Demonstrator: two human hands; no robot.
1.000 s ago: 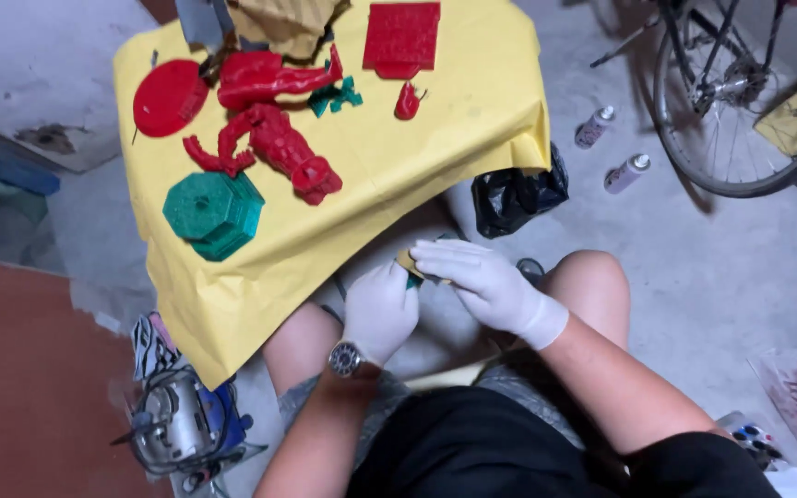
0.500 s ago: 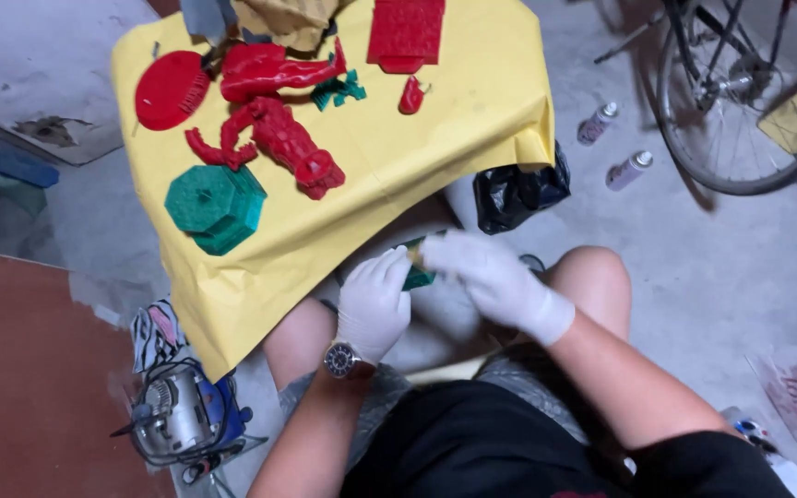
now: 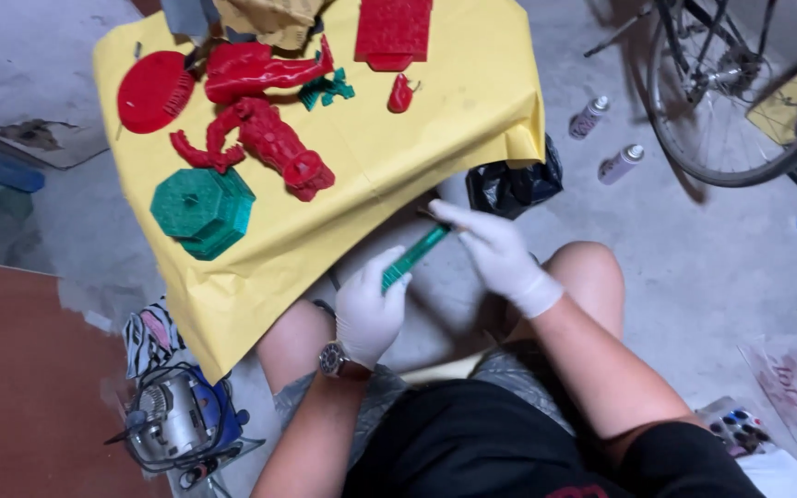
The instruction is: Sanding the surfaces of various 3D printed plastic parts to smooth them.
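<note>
Yellow-covered worktop on a grey concrete floor.
I see both gloved hands, left hand and right hand, closed on one green strip; two spray cans lie right.

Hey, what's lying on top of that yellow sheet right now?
On the yellow sheet: a red disc, two red figures, a red flat panel, a green octagonal piece, small green and red bits. Whatever supports the sheet is covered.
</note>
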